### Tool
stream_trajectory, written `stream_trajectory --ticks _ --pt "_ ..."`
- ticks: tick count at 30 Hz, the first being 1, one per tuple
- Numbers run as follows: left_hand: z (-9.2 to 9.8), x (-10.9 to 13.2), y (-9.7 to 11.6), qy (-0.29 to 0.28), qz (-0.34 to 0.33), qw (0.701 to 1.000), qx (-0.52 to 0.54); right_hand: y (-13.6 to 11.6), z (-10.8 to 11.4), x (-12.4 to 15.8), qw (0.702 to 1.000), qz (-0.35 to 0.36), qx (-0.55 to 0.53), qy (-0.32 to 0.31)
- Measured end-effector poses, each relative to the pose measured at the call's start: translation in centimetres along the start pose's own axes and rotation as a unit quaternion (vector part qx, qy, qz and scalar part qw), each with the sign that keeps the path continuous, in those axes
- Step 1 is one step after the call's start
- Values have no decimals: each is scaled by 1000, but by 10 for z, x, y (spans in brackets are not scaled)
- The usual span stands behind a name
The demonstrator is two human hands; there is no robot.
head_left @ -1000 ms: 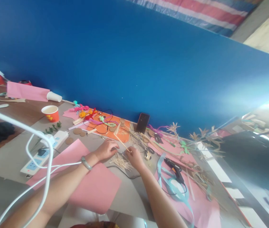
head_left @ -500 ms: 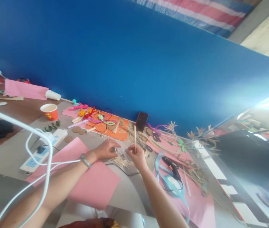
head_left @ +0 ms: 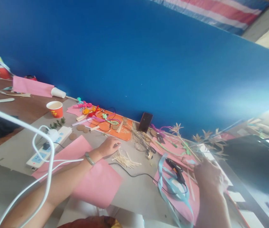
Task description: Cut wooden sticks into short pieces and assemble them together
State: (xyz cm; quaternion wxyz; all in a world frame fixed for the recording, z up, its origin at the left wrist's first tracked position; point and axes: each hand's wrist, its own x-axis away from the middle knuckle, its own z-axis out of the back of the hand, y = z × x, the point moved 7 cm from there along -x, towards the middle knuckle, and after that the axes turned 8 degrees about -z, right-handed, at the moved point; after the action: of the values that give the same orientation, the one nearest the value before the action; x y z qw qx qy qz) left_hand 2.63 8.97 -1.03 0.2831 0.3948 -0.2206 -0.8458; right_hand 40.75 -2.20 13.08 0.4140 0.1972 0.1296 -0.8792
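My left hand [head_left: 110, 146], with a bangle at the wrist, hovers just above and left of a small pile of pale thin sticks [head_left: 126, 160]. Its fingers are curled towards the thumb; whatever lies between them, if anything, is too small to make out. Far to the right, my right hand [head_left: 209, 175] is smeared by motion and its fingers are hidden. A pale stick [head_left: 188, 147] runs from near a dried star-shaped flower [head_left: 177, 128] to that hand; whether the hand grips it cannot be seen. A black glue gun [head_left: 176, 171] lies left of my right hand.
Light blue ribbon [head_left: 163, 177] lies on pink paper [head_left: 193, 204]. A phone [head_left: 145, 122] leans against the blue wall. On the left are a power strip [head_left: 48, 147], a white cable [head_left: 51, 164], a red paper cup [head_left: 54, 109] and more pink paper [head_left: 96, 185].
My right hand has left the stick pile and swung far right, near the dried flowers. My left hand stays near the pile; the clear plastic seen between my hands is gone from there.
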Motion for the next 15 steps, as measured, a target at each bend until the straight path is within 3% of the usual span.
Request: stream_trajectory --ticks 1,3,4,6,9,11,15 --pt "0 0 -1 2 7 1000 -3 6 -1 2 998 -29 45 -19" --pt "1 0 -2 1 20 1000 -13 -10 -2 19 998 -15 35 -48" --pt "1 0 -2 -3 25 1000 -18 -27 -4 32 998 16 -3 -66" --pt "1 0 -2 -16 31 999 -29 -71 -18 64 981 84 -68 -161" --pt "0 1 -3 -41 37 997 -48 -141 -42 115 919 210 -156 -296" --pt "0 2 -5 -58 47 995 -68 -170 -53 134 897 241 -181 -325" --pt "1 3 -12 -59 66 990 -113 -196 -78 147 894 245 -152 -343"
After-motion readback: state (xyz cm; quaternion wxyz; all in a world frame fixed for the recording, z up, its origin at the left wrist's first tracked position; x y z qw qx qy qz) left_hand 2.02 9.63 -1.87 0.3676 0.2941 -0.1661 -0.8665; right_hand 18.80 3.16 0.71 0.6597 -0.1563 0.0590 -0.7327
